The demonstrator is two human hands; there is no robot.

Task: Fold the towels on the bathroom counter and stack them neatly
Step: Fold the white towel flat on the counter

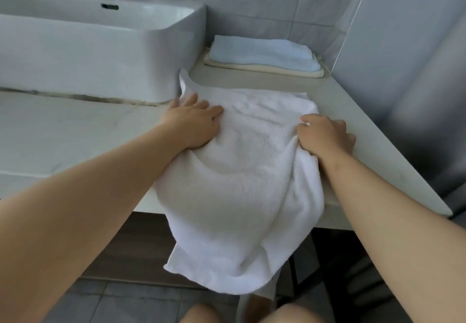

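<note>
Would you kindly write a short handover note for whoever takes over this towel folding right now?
Left hand: lies on the left side of the white towel, pressing it to the counter.
Right hand: grips a bunch of the white towel's right edge.
White towel: unfolded and rumpled, far part on the counter, near part hanging over the front edge.
Done: a light blue towel lies folded on a folded cream towel in the back corner, right of the basin.
Left: fold the white towel and set it on that stack.
</note>
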